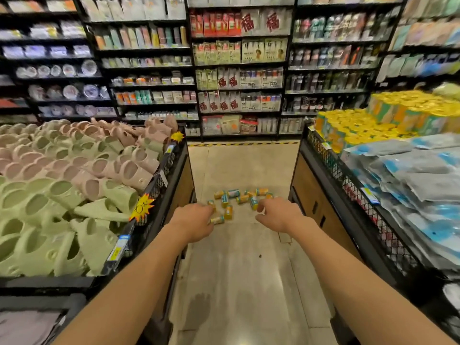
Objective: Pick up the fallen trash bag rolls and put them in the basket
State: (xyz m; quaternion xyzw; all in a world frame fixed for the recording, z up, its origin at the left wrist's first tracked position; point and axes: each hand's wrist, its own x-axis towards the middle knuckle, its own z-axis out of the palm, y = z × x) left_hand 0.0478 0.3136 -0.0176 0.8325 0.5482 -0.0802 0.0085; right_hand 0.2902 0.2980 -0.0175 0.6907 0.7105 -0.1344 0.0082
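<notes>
The fallen trash bag rolls (240, 200) are scattered on the floor (239, 270) in the middle of the aisle, between two display bins. About a dozen small rolls with yellow and blue-green wrappers are seen, lying on their sides at mixed angles, some touching and some apart. The nearest roll (217, 219) lies just beside the left hand (193, 220).

The left hand is extended forward over the near left edge of the cluster, palm down, with its fingers (207, 210) curled loosely; no roll is seen to be held in it. The right hand (277, 215) is extended over the near right edge of the cluster, with its fingers (262, 205) spread and bent downward, and nothing is gripped. Whether either hand touches a roll cannot be told, as the floor lies well below both.

To the right, a black mesh-sided basket bin (331, 165) is seen, in which stacked rolls (368, 125) with yellow tops are held at the far end and flat blue and grey packets (423, 185) at the near end. To the left, a matching mesh bin (171, 168) is filled with green and pink slippers (62, 185), and yellow starburst price tags (142, 207) are fixed to its rim.

At the far end of the aisle, a yellow-and-black striped line (242, 144) is marked on the floor before tall dark shelves (239, 70) stocked with packaged goods
</notes>
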